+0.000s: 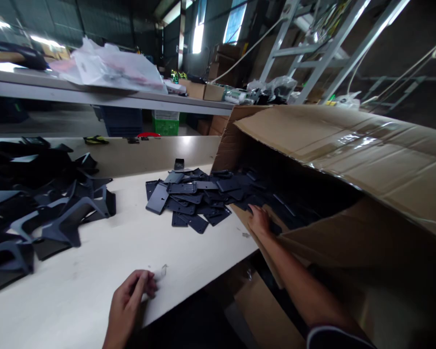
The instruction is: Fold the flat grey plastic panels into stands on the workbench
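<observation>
Workshop or warehouse, by the look of it.
Around me: long white worktable (105, 252), metal ladder (307, 53), big cardboard carton (349, 140), stacked crates (165, 122).

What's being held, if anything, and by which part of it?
Can't tell for the right hand, at the box opening beside dark plates; nothing clearly shows held in the left hand.

I get a dim hall, lit by blown-out windows (198, 38) and white lamp strips (47, 41) at upper left. The pale surface (94, 252) reads brightest below, its back board (185, 145) carrying a soft glare spot. Shine streaks the tape (363, 140); the carton (392, 169) is near black inside, swallowing detail in the dark parts (157, 198). Wide-angle stretch pulls the edges, and the far background looks soft.
</observation>
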The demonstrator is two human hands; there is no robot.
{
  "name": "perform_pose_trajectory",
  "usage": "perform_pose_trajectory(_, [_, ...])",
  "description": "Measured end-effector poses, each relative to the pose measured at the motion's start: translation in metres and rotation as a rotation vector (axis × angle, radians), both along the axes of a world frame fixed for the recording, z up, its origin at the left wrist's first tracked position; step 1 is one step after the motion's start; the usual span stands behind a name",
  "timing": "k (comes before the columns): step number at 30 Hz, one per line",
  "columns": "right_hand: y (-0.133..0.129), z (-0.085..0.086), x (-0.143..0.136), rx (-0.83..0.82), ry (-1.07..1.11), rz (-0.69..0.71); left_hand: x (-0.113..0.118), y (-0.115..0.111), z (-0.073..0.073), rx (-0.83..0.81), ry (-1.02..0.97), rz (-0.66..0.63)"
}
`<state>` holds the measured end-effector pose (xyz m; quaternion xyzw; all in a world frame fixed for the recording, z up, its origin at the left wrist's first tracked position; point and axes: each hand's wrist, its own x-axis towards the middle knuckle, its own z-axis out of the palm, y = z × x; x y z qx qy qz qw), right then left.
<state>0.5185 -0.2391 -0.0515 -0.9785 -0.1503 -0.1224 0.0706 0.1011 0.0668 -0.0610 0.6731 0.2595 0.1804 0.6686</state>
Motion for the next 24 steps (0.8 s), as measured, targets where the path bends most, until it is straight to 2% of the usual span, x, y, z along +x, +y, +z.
perform_pose_trajectory(8, [0.045,0.007,0.017,0.054,-0.015,0.282,0.002,-0.003,0.002,0.032,-0.011,0.019])
perform_pose_trajectory(17, [0.116,0.016,0.014,0.058,0.009,0.482,0.006,-0.011,0.006,0.007,-0.018,0.067])
perform_pose_trajectory(20, [0.129,0.020,0.010,0.069,0.008,0.535,0.005,-0.013,0.005,0.009,-0.009,0.072])
perform_pose_trajectory(24, [0.132,0.027,0.008,0.085,0.009,0.618,0.006,-0.014,0.004,0.009,-0.005,0.072])
